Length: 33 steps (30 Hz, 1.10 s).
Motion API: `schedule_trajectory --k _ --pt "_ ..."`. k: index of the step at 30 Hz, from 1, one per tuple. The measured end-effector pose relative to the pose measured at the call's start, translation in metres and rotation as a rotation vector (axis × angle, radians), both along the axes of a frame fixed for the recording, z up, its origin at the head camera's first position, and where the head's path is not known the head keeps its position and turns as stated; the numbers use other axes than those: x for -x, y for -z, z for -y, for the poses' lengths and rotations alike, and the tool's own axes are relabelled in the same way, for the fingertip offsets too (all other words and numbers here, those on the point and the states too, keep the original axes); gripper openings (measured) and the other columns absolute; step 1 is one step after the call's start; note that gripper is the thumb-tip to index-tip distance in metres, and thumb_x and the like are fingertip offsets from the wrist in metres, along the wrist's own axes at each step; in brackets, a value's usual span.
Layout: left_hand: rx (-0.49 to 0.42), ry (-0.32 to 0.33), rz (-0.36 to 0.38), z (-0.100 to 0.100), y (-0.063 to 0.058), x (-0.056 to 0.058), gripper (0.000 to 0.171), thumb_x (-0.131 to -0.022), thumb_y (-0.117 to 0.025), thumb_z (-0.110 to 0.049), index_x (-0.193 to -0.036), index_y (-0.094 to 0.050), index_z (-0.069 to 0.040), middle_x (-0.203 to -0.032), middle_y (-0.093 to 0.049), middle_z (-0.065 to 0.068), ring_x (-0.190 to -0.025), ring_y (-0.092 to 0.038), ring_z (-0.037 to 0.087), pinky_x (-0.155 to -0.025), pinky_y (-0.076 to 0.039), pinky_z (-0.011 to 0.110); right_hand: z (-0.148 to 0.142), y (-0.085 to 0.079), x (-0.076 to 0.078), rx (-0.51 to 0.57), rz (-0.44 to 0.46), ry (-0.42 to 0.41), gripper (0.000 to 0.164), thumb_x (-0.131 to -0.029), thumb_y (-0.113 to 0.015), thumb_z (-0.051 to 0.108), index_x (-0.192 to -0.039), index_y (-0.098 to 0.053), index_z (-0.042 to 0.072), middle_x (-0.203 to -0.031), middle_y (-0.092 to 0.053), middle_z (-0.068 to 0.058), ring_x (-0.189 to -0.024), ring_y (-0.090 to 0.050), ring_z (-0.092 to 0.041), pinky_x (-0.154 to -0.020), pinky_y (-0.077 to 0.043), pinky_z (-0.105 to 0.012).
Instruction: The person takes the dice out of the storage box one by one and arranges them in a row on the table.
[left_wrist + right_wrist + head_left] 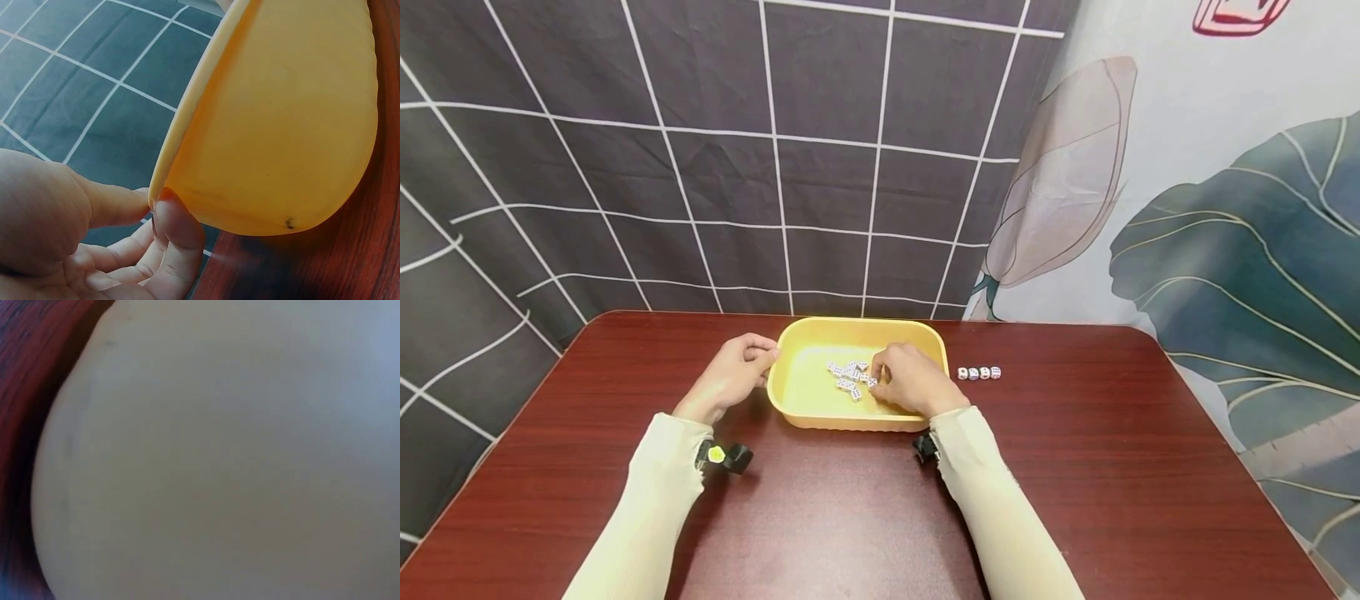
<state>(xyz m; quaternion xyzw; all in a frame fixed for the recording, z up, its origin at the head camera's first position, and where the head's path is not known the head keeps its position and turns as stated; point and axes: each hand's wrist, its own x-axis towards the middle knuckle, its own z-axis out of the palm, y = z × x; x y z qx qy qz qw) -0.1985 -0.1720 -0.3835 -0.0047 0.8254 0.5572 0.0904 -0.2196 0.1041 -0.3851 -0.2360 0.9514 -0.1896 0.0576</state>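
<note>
A yellow plastic tray (850, 422) stands near the table's far edge, with several white dice (852, 372) loosely grouped on its floor. My left hand (733, 372) pinches the tray's left rim between thumb and fingers; the left wrist view shows this grip on the rim (181, 128) up close. Over the tray's right wall reaches my right hand (913, 379), its fingers bent down beside the rightmost dice. Whether those fingertips hold a die is too small to tell. In the right wrist view, only the tray's outer wall (206, 450) and some table show.
To the right of the tray, a short row of several dice (979, 373) sits on the dark red wooden table (1075, 467). Behind the table hang a dark gridded cloth (827, 183) and a leaf-patterned curtain (1240, 250).
</note>
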Motion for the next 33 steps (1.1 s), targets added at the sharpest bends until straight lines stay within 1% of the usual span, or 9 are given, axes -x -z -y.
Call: schedule_trajectory --k 3,8,12,16,21,28,33 --pt "0.001 -0.004 0.006 0.001 0.001 0.0 0.03 -0.105 -0.052 -0.011 -0.127 -0.053 0.009 -0.1 -0.065 0.012 -0.074 -0.06 0.011 -0.071 -0.057 0.023 -0.002 -0.003 0.0 0.011 0.003 -0.011 0.009 -0.084 -0.081 0.017 -0.085 -0.072 0.015 -0.076 -0.059 0.002 -0.075 -0.054 -0.014 -0.069 -0.046 -0.028" --pt "-0.007 0.0 -0.003 0.001 0.001 0.0 0.031 -0.105 -0.053 -0.011 -0.128 -0.052 0.011 -0.101 -0.066 0.014 -0.072 -0.061 0.01 -0.069 -0.057 0.022 -0.008 -0.007 0.001 0.04 -0.021 -0.032 0.009 -0.084 -0.08 0.015 -0.085 -0.072 0.013 -0.076 -0.058 0.001 -0.076 -0.053 -0.013 -0.07 -0.044 -0.026" --pt "-0.015 0.004 -0.006 0.001 0.0 0.0 0.033 -0.105 -0.053 -0.011 -0.129 -0.051 0.012 -0.103 -0.067 0.017 -0.071 -0.061 0.009 -0.068 -0.057 0.021 -0.013 -0.01 0.004 0.044 -0.038 -0.024 0.009 -0.084 -0.08 0.016 -0.085 -0.071 0.014 -0.076 -0.057 0.0 -0.075 -0.051 -0.014 -0.068 -0.042 -0.025" --pt "-0.005 0.001 -0.002 0.0 0.001 0.0 0.032 -0.105 -0.053 -0.011 -0.128 -0.052 0.011 -0.104 -0.066 0.016 -0.071 -0.061 0.01 -0.069 -0.057 0.022 -0.017 -0.011 0.006 0.035 -0.054 -0.017 0.011 -0.083 -0.081 0.018 -0.085 -0.07 0.014 -0.076 -0.055 0.0 -0.076 -0.051 -0.014 -0.069 -0.041 -0.025" --pt "0.008 -0.004 0.001 0.001 0.002 0.001 0.031 -0.105 -0.052 -0.01 -0.128 -0.052 0.01 -0.104 -0.066 0.016 -0.073 -0.061 0.011 -0.07 -0.056 0.022 -0.02 -0.015 0.005 0.048 -0.054 -0.01 0.012 -0.083 -0.08 0.018 -0.086 -0.07 0.013 -0.078 -0.054 0.0 -0.078 -0.051 -0.015 -0.069 -0.042 -0.027" --pt "0.006 -0.004 0.004 0.001 0.001 0.001 0.031 -0.105 -0.052 -0.01 -0.128 -0.053 0.01 -0.102 -0.066 0.014 -0.073 -0.06 0.011 -0.07 -0.057 0.022 -0.025 -0.024 0.001 0.068 -0.07 0.006 0.013 -0.082 -0.079 0.018 -0.089 -0.071 0.011 -0.081 -0.056 -0.004 -0.083 -0.053 -0.019 -0.073 -0.043 -0.03" --pt "-0.006 -0.001 -0.001 0.0 0.0 0.0 0.031 -0.105 -0.053 -0.01 -0.128 -0.052 0.011 -0.101 -0.066 0.014 -0.071 -0.061 0.01 -0.068 -0.057 0.022 -0.03 -0.027 0.001 0.072 -0.096 0.014 0.013 -0.082 -0.076 0.018 -0.091 -0.071 0.011 -0.085 -0.058 -0.005 -0.081 -0.054 -0.019 -0.073 -0.044 -0.03"
